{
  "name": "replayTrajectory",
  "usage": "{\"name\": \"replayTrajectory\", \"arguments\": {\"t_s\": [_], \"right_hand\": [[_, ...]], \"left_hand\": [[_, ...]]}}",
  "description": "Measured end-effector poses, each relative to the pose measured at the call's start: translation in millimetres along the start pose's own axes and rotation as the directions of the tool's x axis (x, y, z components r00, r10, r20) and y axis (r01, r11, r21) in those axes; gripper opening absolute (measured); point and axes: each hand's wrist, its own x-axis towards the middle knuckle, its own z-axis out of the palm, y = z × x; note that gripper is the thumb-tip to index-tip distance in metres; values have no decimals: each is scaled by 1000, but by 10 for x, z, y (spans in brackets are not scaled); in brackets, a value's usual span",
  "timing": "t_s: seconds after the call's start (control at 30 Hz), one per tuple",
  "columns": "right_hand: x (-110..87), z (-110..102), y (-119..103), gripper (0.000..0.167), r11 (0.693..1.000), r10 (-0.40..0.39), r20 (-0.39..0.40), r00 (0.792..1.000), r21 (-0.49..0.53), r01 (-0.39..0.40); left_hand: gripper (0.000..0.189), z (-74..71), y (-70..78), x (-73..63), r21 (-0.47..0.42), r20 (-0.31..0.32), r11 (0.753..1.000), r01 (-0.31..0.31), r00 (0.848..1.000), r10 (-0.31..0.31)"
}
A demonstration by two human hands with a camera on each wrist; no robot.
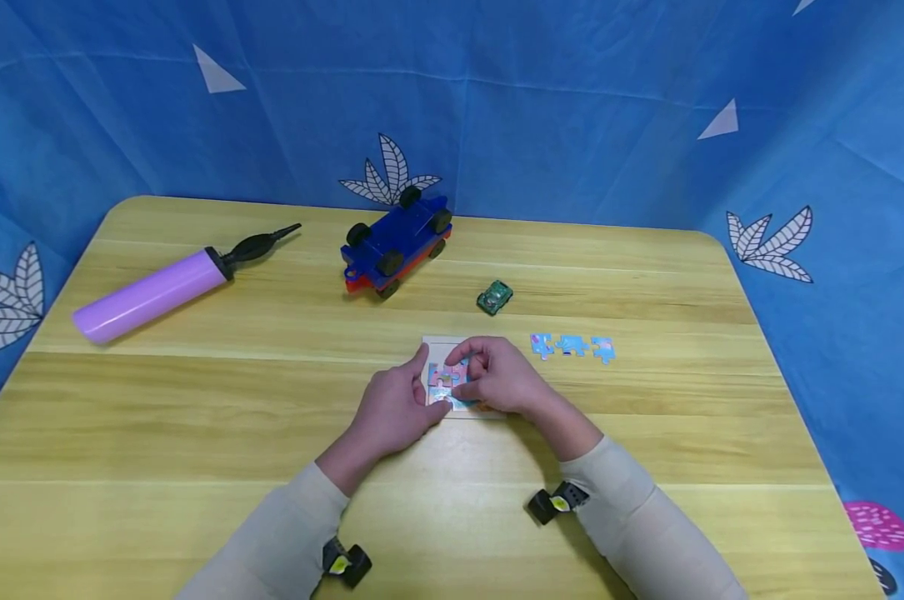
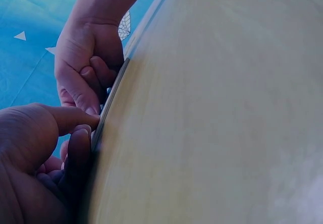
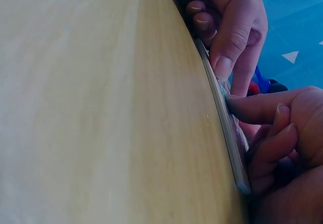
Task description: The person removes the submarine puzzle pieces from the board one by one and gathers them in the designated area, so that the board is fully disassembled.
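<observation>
A small puzzle board [image 1: 438,340] with a pale frame lies on the table, partly filled with pink and blue pieces. My left hand [image 1: 392,408] holds its left side, the thumb at the lower edge and the fingers along the left edge. Over the board, my right hand [image 1: 500,375] has its thumb and index finger bent around a pink puzzle piece [image 1: 457,371], pinching it at the surface. The hand itself hides the board's right part. From the right wrist view, the left thumb [image 3: 223,67] presses the board's rim and the right hand [image 3: 292,143] touches the board too.
Three loose blue puzzle pieces [image 1: 571,344] lie in a row to the right. Behind the board sit a small green toy car [image 1: 494,297] and an overturned blue-and-red toy vehicle [image 1: 397,242]. A purple hand pump [image 1: 155,296] lies at the left of the wooden table [image 1: 197,433].
</observation>
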Motion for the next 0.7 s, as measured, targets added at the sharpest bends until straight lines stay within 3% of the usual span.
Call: {"name": "replayTrajectory", "arguments": {"t_s": [0.53, 0.7], "right_hand": [[-12, 28, -37, 28, 998, -4, -19, 1000, -56, 3], [-8, 31, -34, 27, 996, -16, -30, 999, -83, 13]], "left_hand": [[88, -12, 20, -4, -1, 5, 1000, 8, 1000, -8], [87, -8, 2, -4, -1, -9, 1000, -26, 1000, 26]]}}
